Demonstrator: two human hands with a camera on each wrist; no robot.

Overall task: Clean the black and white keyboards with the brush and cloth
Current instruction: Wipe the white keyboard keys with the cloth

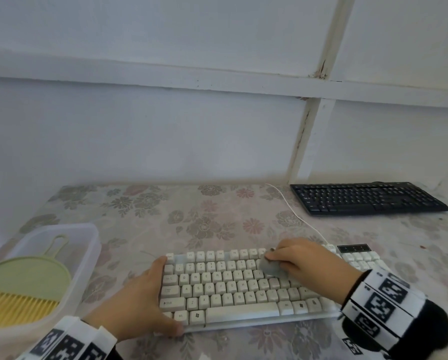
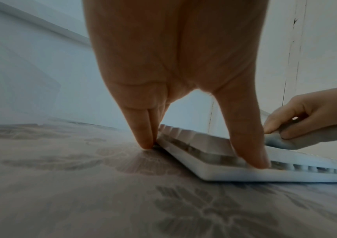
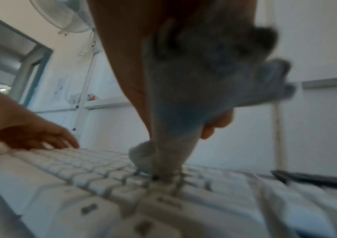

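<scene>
The brush (image 1: 20, 289) lies in a clear tub (image 1: 87, 245) at our far left. Next, our left hand (image 1: 137, 297) braces the white keyboard's (image 1: 233, 287) left edge, fingers straight, thumb at its front corner. Our right hand (image 1: 303, 261) grips a grey cloth (image 1: 270, 268) bunched on the upper keys. The black keyboard (image 1: 368, 198) sits far right, by the wall.

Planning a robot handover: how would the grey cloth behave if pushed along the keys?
The cloth is probably floppy: it bunches in the right hand. It likely drags rather than slides. The left hand bracing the white keyboard suggests wiping could shift it.
</scene>
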